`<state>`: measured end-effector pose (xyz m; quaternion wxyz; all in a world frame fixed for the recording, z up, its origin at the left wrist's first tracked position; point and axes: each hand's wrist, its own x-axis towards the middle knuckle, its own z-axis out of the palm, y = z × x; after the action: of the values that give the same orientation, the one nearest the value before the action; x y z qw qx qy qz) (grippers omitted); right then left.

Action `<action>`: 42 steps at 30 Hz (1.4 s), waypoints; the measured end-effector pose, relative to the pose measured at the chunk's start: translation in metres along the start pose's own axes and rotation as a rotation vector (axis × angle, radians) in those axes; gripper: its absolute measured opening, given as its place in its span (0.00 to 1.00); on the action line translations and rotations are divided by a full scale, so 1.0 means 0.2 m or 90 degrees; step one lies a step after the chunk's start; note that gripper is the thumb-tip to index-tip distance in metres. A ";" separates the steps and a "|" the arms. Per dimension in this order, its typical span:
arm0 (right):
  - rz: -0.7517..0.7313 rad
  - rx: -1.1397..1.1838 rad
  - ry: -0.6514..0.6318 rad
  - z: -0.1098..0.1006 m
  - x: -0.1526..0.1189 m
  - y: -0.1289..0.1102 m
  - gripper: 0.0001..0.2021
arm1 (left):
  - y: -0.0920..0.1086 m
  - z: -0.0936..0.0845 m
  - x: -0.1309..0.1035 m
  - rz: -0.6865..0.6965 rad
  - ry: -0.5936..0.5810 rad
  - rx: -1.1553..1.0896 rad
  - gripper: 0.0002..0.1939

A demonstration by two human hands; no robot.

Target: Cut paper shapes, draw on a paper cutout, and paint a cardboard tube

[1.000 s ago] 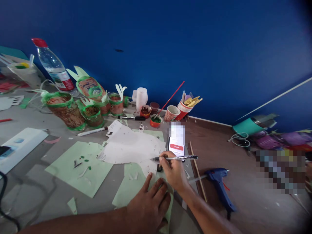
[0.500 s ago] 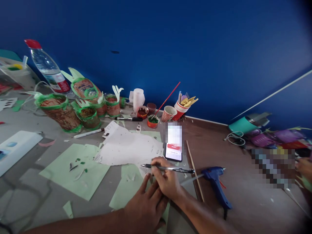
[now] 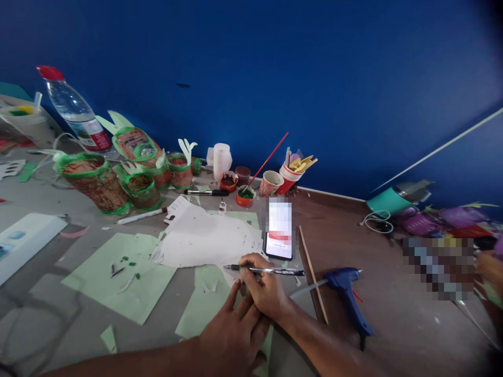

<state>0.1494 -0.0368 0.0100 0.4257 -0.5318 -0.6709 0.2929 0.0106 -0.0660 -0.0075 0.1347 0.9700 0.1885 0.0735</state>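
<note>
A black-and-clear pen (image 3: 271, 271) is pinched in my right hand (image 3: 264, 287), its tip at the lower right part of a white cut-out paper (image 3: 204, 233). Small drawn marks show along the paper's right side and at its upper left corner. My left hand (image 3: 234, 322) lies flat with fingers spread, its fingertips on the paper's lower edge beside my right hand. Green paper sheets (image 3: 118, 277) lie under and around the white one. A lit smartphone (image 3: 280, 246) stands just beyond my right hand.
A blue glue gun (image 3: 348, 296) and a thin wooden stick (image 3: 313, 277) lie to the right. Brown-and-green painted containers (image 3: 94, 180), a water bottle (image 3: 78, 115), paint pots (image 3: 245, 196) and paper cups (image 3: 271, 183) line the back. Another person's hand (image 3: 489, 272) is at far right.
My right hand and the pen have shifted slightly left, with the pen tip still near the paper's lower right part. The left hand stays almost in place.
</note>
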 end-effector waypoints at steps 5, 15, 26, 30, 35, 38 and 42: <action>0.008 0.018 0.041 -0.01 -0.01 0.00 0.05 | 0.01 0.00 -0.01 -0.001 0.016 0.008 0.33; 0.091 0.099 0.140 -0.03 0.02 0.04 0.06 | 0.01 -0.02 -0.01 0.003 -0.018 0.020 0.31; 0.101 0.088 0.141 -0.03 0.04 0.04 0.07 | 0.01 0.00 -0.01 0.002 -0.008 0.021 0.32; 0.144 0.094 0.147 -0.06 0.06 0.03 0.08 | 0.00 0.00 -0.01 0.011 -0.005 0.025 0.30; 0.163 0.086 0.133 -0.05 0.07 0.02 0.08 | 0.00 0.00 -0.02 0.007 0.008 0.020 0.30; 0.154 0.071 0.122 -0.05 0.06 0.02 0.08 | 0.01 -0.01 -0.02 0.003 0.005 0.020 0.30; 0.145 0.055 0.115 -0.05 0.06 0.02 0.07 | 0.00 -0.01 -0.02 0.007 -0.001 0.021 0.31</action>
<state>0.1584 -0.0254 0.0139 0.4710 -0.6098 -0.5519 0.3188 0.0076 -0.0678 -0.0061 0.1186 0.9732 0.1840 0.0702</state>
